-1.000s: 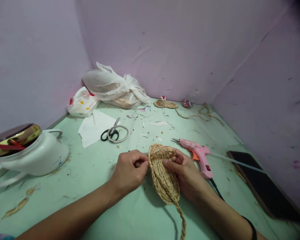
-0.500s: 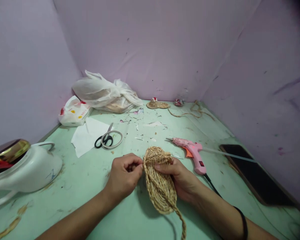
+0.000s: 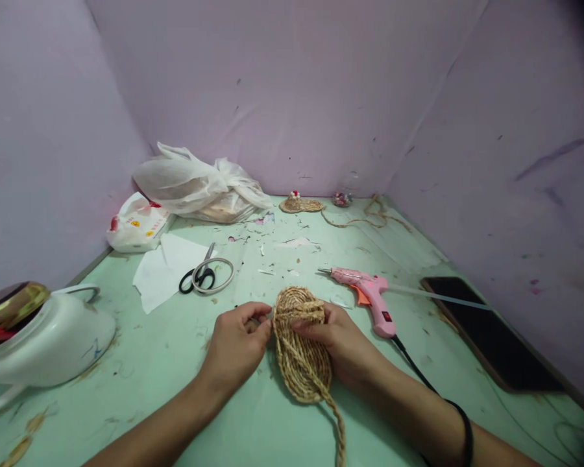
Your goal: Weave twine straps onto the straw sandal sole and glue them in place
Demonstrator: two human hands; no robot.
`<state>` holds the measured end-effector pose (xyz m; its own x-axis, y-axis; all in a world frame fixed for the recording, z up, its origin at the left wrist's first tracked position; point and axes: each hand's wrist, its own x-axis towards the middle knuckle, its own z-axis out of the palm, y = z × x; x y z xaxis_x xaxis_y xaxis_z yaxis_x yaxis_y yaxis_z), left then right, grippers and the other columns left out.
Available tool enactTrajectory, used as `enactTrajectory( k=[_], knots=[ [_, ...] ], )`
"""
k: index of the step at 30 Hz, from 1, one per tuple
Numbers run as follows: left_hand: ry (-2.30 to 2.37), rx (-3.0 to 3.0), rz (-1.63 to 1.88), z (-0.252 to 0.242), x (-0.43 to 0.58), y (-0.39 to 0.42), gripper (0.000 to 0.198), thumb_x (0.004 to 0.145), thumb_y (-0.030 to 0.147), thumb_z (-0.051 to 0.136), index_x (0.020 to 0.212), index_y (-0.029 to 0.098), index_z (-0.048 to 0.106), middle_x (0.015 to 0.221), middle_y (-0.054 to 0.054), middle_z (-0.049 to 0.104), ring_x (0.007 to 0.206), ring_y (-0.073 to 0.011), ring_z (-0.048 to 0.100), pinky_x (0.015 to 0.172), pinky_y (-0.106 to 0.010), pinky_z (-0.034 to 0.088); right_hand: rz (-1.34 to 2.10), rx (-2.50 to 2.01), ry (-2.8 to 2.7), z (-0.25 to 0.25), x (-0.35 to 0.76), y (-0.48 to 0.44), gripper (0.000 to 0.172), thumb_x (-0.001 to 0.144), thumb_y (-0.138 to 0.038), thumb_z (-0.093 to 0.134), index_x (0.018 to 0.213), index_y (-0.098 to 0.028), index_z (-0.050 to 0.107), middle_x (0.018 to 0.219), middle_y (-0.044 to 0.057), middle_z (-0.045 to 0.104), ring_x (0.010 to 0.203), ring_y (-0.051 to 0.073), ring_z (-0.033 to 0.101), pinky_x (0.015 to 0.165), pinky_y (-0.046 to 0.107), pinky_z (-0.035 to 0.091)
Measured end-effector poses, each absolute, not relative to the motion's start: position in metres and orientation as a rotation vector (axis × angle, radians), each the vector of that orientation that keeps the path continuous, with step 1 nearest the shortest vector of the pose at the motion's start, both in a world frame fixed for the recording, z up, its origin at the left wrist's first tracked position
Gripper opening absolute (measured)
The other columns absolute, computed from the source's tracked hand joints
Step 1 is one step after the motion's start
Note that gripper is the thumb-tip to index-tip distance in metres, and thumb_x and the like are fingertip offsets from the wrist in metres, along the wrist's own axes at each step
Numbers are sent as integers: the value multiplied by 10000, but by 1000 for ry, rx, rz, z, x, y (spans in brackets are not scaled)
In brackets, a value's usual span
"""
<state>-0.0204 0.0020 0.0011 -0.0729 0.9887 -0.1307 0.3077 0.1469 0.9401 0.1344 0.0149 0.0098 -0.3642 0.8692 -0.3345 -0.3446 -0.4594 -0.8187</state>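
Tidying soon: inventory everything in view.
Woven piece: one, straw, between hands
Glue gun: one, pink, right
Glue stick: one, translucent, gun's rear
Phone: one, black, far right
Scissors: one, black-handled, left
Ring: one, grey, over scissors
Paper: one, white, beside scissors
Packet: one, white, back left
Bag: one, white, back left
Beaded piece: one, straw, back
Bead container: one, clear, back
Cord: one, brown, back
Vessel: one, white, left
Rimmed object: one, gold, left
Scraps: many, mixed, table
Table: one, green, below
Walls: three, lilac, around
Left hand: one, bare, woven piece's edge
Right hand: one, bare, gripping
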Motion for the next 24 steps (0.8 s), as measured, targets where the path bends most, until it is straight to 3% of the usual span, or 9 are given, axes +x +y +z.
enactTrajectory(
  k=[7, 11, 13, 18, 20, 24],
  knots=[
    [1642, 1280, 1081, 5, -23, 0, 230, 686, 171, 508, 892, 146, 606, 518, 44, 523, 442, -95, 432, 447, -204, 362, 1896, -993, -844, 13, 136, 17, 272, 543, -119, 697, 801, -137, 611, 678, 17, 639, 608, 156, 583, 614, 292, 444],
    [1621, 1433, 1148, 9, -22, -2, 166, 718, 228, 534, 823, 148, 635, 744, -25, 618, 559, -113, 506, 538, -225, 418, 1767, -1086, -831, 10, 136, 17, 592, 530, -117, 714, 1084, -176, 515, 865, 32, 648, 764, 182, 600, 720, 317, 452],
    [1570, 1485, 1104, 10, -21, -3, 169, 736, 263, 537, 787, 150, 651, 735, -27, 622, 585, -124, 517, 556, -228, 417, 1706, -1137, -851, 5, 136, 18, 697, 543, -126, 714, 1182, -188, 442, 960, 50, 637, 850, 198, 596, 778, 333, 445],
    [1585, 1570, 853, 10, -17, -2, 304, 768, 285, 482, 519, 159, 601, 423, 30, 464, 443, -115, 431, 465, -224, 337, 1529, -1268, -1150, -1, 137, 18, 572, 632, -152, 629, 1178, -190, 463, 951, 39, 636, 873, 204, 588, 815, 354, 426],
    [1598, 1648, 826, 13, -14, 2, 271, 754, 245, 494, 524, 164, 613, 487, 10, 543, 512, -137, 500, 518, -236, 380, 1429, -1325, -1282, -1, 138, 18, 517, 666, -171, 591, 1170, -201, 479, 952, 35, 634, 882, 207, 578, 827, 356, 412],
    [1666, 1682, 1030, 14, -23, -5, 143, 756, 204, 526, 781, 191, 666, 787, -30, 661, 699, -173, 582, 640, -273, 443, 1313, -1382, -1444, -3, 139, 18, 496, 708, -205, 552, 1196, -194, 464, 991, 56, 622, 916, 225, 562, 846, 370, 397]
  ],
)
